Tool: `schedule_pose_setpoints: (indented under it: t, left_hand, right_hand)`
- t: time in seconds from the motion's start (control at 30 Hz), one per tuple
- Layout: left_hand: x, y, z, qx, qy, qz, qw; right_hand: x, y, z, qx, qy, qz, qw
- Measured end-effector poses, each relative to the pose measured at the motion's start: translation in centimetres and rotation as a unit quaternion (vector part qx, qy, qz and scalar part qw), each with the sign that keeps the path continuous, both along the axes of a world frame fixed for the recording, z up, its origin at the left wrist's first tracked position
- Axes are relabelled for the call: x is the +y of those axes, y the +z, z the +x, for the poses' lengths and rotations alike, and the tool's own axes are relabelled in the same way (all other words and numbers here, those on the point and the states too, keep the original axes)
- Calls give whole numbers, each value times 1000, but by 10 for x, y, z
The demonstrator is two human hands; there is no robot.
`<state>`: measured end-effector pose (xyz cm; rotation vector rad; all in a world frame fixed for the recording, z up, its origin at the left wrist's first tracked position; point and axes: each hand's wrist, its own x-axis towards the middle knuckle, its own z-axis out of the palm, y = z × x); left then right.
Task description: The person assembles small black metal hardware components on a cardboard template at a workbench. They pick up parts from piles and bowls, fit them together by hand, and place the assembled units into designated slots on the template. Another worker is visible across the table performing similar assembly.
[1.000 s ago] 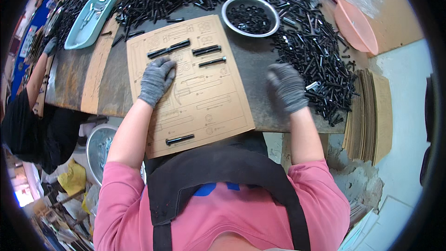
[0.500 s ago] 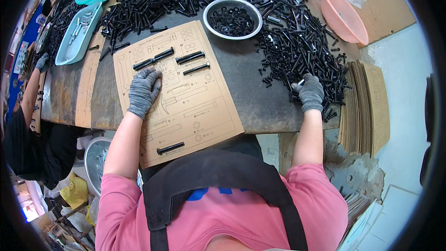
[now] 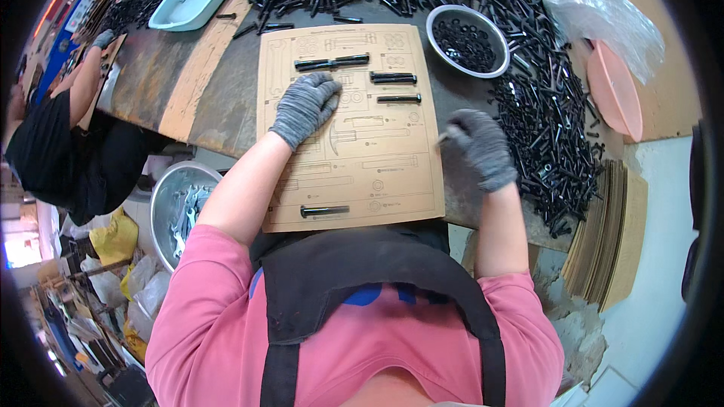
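Observation:
A brown cardboard sheet (image 3: 354, 162) printed with outline drawings of hardware lies before me. Black bolts rest on it: a long row (image 3: 332, 62) near its far edge, a close pair (image 3: 393, 77) and a single bolt (image 3: 399, 99) to the right of that, and another bolt (image 3: 325, 211) near its close edge. My left hand (image 3: 305, 109), in a grey knit glove, lies on the sheet just below the long row, fingers loosely extended with nothing visible in them. My gloved right hand (image 3: 481, 151), slightly blurred, is closed at the sheet's right edge, a small bolt (image 3: 443, 137) poking from its fingertips.
A heap of black bolts (image 3: 543, 143) curves round the far and right sides. A metal bowl (image 3: 431, 30) holds black nuts or washers. A pink basin (image 3: 615, 98), stacked cardboard (image 3: 603, 234) and a pale blue tray (image 3: 167, 21) stand around. Another person's gloved hand (image 3: 104, 39) is at left.
My right hand has moved left from the bolt heap to the sheet's right edge, carrying a small bolt. My left hand stays on the sheet. The whole view has turned.

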<state>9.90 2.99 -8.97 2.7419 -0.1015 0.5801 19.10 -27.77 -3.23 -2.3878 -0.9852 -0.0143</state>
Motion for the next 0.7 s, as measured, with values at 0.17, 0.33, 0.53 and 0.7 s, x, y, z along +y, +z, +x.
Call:
schedule_pose_setpoints:
  t: [0.17,0.33,0.53,0.7]
  left_hand:
    - [1,-2,0,-2,3,-7,1000]
    - [2,0,0,-4,-15,-22,1000]
    - [1,1,0,3,-7,-13,1000]
    - [0,2,-1,1,1,-18,1000]
  right_hand:
    - [85,-17,-21,128,67,121,982]
    - [103,-31,-21,-36,146,-28,988]
    - [99,-34,-18,-19,158,-22,987]
    - [103,-30,-16,-21,160,-85,983]
